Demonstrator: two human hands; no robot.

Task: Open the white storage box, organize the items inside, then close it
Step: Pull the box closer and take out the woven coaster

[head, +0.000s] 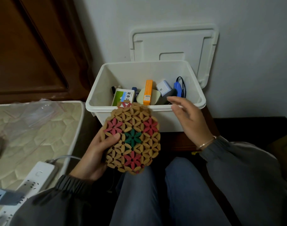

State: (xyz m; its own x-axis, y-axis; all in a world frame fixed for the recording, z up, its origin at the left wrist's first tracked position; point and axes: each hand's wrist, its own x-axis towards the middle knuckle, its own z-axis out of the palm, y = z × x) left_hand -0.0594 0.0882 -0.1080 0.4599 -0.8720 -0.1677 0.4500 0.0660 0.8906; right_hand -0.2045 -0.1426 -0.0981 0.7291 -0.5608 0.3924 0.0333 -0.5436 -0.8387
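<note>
The left grip (97, 154) clasps one round woven trivet (132, 138) of tan flower shapes, with three red flowers and one green, at mid-frame. The right grip (188, 118) hovers open-fingered over the near rim of the white storage box (97, 101), upper centre, its lid (173, 44) leaning on the wall. Inside stand one orange carton (148, 92), one green-white medicine box (123, 97) and one blue gadget (177, 89). One white power strip (31, 178) lies on the quilted mattress (41, 136), lower left.

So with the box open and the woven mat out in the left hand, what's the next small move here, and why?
Probably the right hand, open and empty at the front rim of the white storage box, dips in to straighten the loose items. The orange box and green-and-white carton stand jumbled at angles, and the left hand is busy gripping the woven mat, which would likely sit better once they lie flat.
</note>
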